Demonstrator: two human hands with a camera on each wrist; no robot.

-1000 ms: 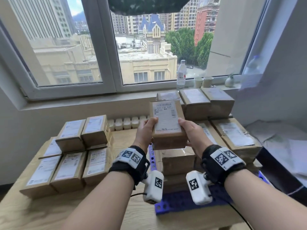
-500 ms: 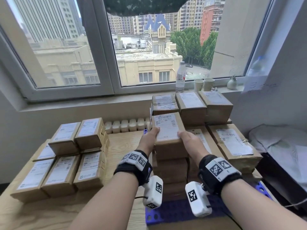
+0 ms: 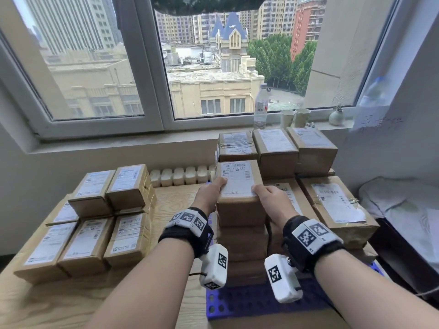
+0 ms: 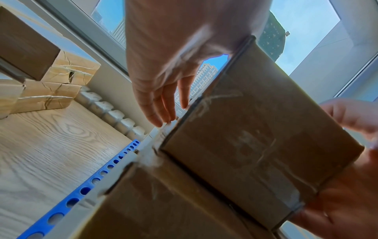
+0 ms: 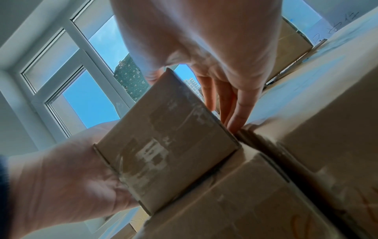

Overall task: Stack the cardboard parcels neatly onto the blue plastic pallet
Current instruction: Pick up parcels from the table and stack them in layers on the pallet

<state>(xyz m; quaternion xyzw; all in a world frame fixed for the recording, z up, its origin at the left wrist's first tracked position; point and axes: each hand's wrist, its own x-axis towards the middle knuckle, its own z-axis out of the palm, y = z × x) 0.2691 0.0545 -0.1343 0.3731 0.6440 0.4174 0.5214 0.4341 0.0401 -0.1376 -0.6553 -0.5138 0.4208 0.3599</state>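
A cardboard parcel [image 3: 240, 184] with a white label sits on top of the front stack [image 3: 242, 236] on the blue pallet [image 3: 249, 305]. My left hand [image 3: 211, 193] holds its left side, thumb over the top edge and fingers down the side. My right hand [image 3: 270, 198] holds the right side the same way. In the left wrist view the left hand [image 4: 163, 64] lies along the parcel [image 4: 255, 137] above the pallet edge [image 4: 81, 190]. The right wrist view shows the right hand [image 5: 214, 48] with fingertips wedged between the parcel [image 5: 167, 145] and the neighbouring box.
More parcels [image 3: 275, 148] stand in a taller row behind, and a larger one [image 3: 337, 205] lies to the right. A pile of loose parcels [image 3: 95, 222] covers the left of the wooden table [image 3: 35, 305]. A bottle [image 3: 260, 105] and cups [image 3: 295, 117] stand on the sill.
Both hands have lowered the parcel from mid-air and moved it forward onto the front stack. It now rests there against the row behind.
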